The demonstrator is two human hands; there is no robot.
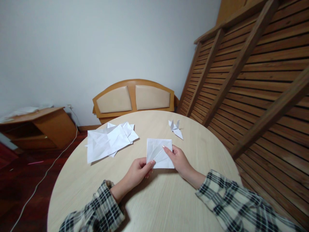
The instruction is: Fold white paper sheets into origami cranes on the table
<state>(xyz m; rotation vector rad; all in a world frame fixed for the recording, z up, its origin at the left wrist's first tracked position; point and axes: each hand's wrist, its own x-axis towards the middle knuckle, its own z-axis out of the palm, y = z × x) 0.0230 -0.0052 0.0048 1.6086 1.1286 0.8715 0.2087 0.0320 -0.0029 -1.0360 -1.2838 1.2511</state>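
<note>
A folded white paper square [158,149] with crease lines is held up a little over the near middle of the table. My left hand [140,169] pinches its lower left corner, thumb on top and fingers beneath. On its right edge my right hand [178,158] grips it, the thumb lying on the paper's face and the other fingers partly hidden behind. Beyond the paper, to the right, a folded white paper crane [175,128] rests on the table.
Creased white paper sheets [103,145] lie in a loose pile on the left of the round wooden table [193,203]. A padded headboard [132,96] stands behind it. Slatted wood [260,106] leans close on the right. A white cable [51,172] crosses the floor at left.
</note>
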